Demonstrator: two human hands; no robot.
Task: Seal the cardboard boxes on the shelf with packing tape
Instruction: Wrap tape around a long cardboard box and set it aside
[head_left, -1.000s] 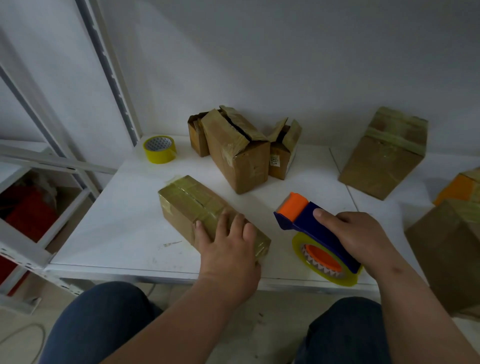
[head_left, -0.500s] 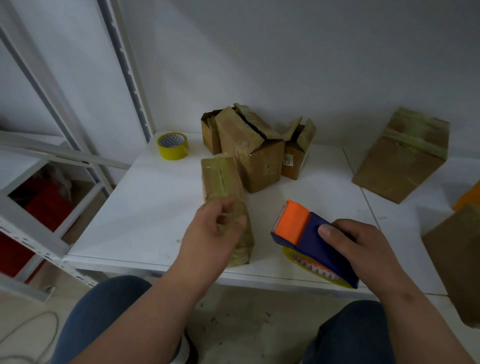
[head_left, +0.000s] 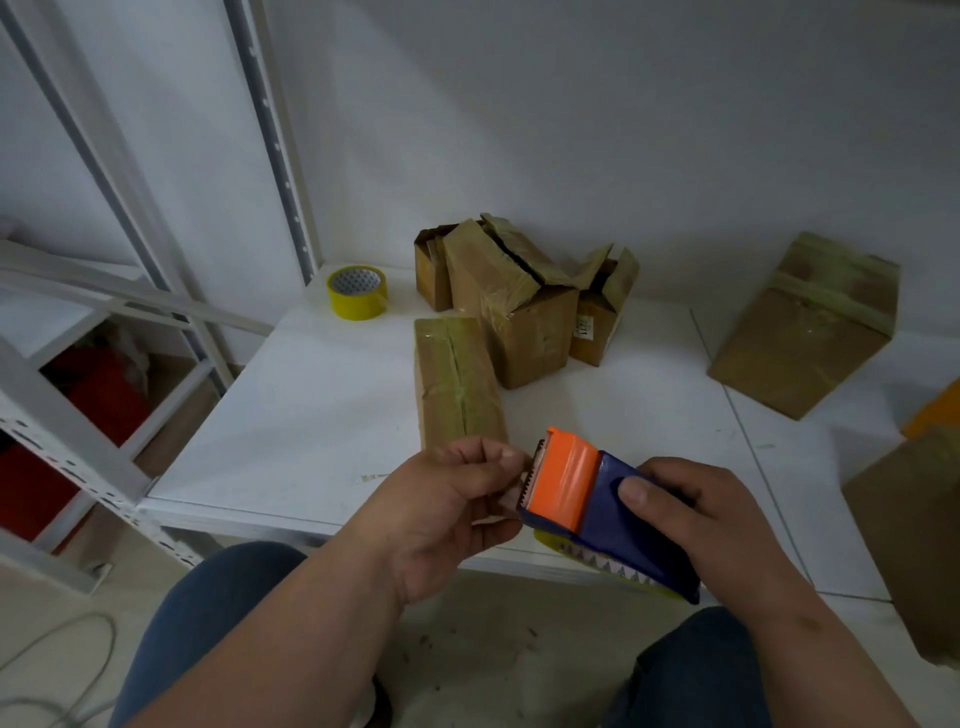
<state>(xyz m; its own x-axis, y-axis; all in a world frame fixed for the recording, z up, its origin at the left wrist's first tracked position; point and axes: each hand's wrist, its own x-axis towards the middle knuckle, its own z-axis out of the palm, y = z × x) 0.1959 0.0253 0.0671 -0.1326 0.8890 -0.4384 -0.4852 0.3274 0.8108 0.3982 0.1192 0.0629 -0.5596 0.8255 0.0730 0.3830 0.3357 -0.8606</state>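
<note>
Cardboard, brown and glossy with old tape, makes up the box (head_left: 457, 384) lying lengthwise on the white shelf (head_left: 311, 415), just beyond the hands; a seam runs down its top, and behind it stand three open boxes (head_left: 519, 301) with flaps up, the nearest of them touching or almost touching it. A yellow roll (head_left: 357, 292) sits near the back corner; another box (head_left: 810, 322) leans against the wall to the right, well apart.

The right hand (head_left: 696, 519) grips the blue body of the dispenser (head_left: 597, 504), thumb on top, fingers wrapped under; the left hand (head_left: 447, 504) is curled at the orange end by the serrated blade, fingertips pinched, apparently on the free end of the tape, though the tape itself is too clear to make out.

The box looks light and fairly stiff, yet its taped faces are likely slick; it should be steadied by a flat palm on top or by its long sides, not by the seam. The tape end will be thin, sticky and prone to folding on itself; it is best held by its corner and drawn out taut. The blade is the risk here; fingers are very close to its teeth.
</note>
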